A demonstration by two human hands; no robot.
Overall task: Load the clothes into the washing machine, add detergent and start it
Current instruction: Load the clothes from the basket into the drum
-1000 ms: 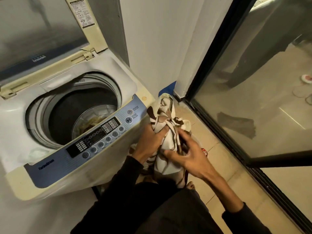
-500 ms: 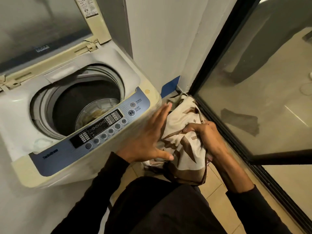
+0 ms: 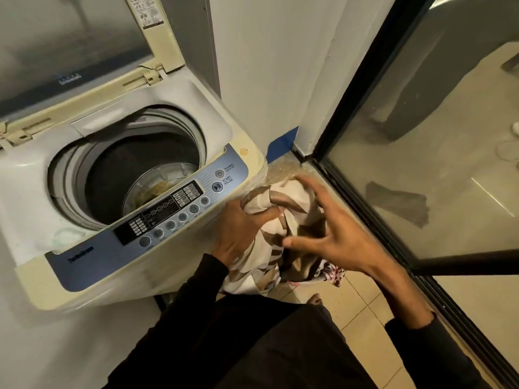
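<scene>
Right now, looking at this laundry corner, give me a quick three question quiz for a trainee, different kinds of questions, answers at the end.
1. True or false: the washing machine lid is closed.
2. Which hand grips the brown and cream cloth? A) left hand B) right hand C) neither
3. Fill in: the round button beside the START/PAUSE label sits directly below the ____ button.

Key
1. False: the lid stands raised and the drum is open.
2. A: the left hand is closed on the cloth; the right hand's fingers are spread open over it.
3. POWER.
</scene>
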